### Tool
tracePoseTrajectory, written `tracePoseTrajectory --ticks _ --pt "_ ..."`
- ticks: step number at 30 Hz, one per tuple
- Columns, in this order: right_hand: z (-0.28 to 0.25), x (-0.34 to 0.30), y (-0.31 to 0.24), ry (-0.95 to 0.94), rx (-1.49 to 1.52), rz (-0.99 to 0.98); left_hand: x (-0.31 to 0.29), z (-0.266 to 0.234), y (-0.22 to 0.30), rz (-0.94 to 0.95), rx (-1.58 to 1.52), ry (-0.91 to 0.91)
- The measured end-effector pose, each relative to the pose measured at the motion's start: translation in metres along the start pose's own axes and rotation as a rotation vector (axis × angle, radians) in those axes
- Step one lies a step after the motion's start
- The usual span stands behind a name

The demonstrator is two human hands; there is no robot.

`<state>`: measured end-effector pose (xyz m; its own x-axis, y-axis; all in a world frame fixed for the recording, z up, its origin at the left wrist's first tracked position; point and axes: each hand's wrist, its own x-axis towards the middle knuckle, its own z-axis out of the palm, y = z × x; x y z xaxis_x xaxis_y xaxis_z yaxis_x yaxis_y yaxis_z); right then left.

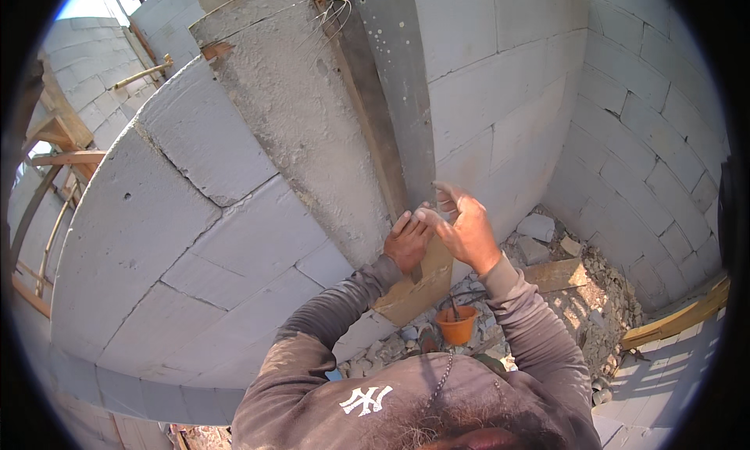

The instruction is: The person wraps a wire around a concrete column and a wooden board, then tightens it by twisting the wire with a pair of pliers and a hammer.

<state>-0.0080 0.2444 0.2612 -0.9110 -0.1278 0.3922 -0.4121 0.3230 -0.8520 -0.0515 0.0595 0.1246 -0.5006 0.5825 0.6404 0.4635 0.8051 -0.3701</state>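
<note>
A long dark wooden batten (366, 110) runs down between a rough concrete column (289, 98) and a grey panel (396, 83) spotted with white near the top. My left hand (406, 243) is closed around the lower part of the batten, its fingers bent over it; the batten's end shows just below. Close by on the right, in front of the panel's lower end, my right hand (469, 230) has curled fingers, with thumb and fingertips near my left fingers. Whatever it pinches is too small to make out. Thin wires (336, 11) stick out at the batten's top.
Walls of pale grey blocks (234, 239) stand on both sides. Below my hands are a yellowish board (422, 294) and an orange bucket (455, 325) with a tool handle in it. Rubble (598, 301) covers the ground at right, beside a plank (676, 325). Timber scaffolding (66, 137) stands far left.
</note>
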Motion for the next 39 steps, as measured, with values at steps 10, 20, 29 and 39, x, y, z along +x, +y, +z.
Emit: tracePoseTrajectory --ticks 10,20,29,39 --pt "0.066 0.017 0.058 0.063 -0.287 -0.056 -0.048 0.035 0.034 -0.037 -0.940 -0.507" --pt "-0.060 -0.051 0.181 0.308 -0.283 0.406 -0.145 0.065 0.057 -0.473 -1.232 -0.865" --pt "-0.166 -0.058 0.284 0.559 -0.356 0.589 -0.267 0.139 0.063 -0.773 -1.074 -1.143" --pt "-0.230 0.001 0.481 0.318 -0.465 0.465 -0.370 0.191 0.163 -1.384 -0.840 -0.945"
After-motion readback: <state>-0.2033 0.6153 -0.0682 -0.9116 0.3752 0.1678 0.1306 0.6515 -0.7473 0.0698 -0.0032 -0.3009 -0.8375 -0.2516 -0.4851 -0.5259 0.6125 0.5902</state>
